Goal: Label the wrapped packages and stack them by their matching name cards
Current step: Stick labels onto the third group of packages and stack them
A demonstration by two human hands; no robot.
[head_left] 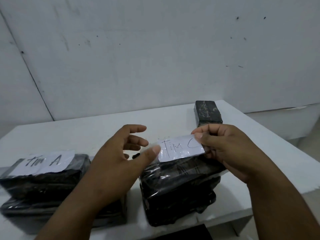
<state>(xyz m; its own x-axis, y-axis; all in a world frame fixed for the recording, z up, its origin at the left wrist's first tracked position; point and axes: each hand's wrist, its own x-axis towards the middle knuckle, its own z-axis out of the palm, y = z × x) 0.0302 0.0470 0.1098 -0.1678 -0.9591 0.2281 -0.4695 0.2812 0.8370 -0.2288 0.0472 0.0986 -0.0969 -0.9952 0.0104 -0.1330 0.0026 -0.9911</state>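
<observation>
The right hand [230, 149] pinches the right end of a white paper label with the handwritten words "Tim C" [180, 148], thumb on top and fingers curled beneath, and that end is raised a little. From this pinch the label runs leftward and slightly toward the person, so its long axis lies across the top of the black plastic-wrapped package [180, 184] directly below the grip. This package tops a stack of similar dark bundles on the white table [83, 134].

The left hand [119, 158] is open, fingers spread and holding nothing, and its thumb tip [154, 150] reaches the label's free left end. It looks to be touching the glossy film or tape there, though blur hides whether it is pressing down. That left end is the part that seems to need fixing next, and the left hand is the nearer one to it. The right hand's job, as I judge it, is to keep the strip taut and lower its own end afterward.

Well left of the pinch sits another stack of dark wrapped packages [43, 181] with a white "Tim A" label [44, 161] lying flat on top. Beyond the right hand, farther back on the table, a single small dark wrapped block [207, 112] stands alone and shows no label.
</observation>
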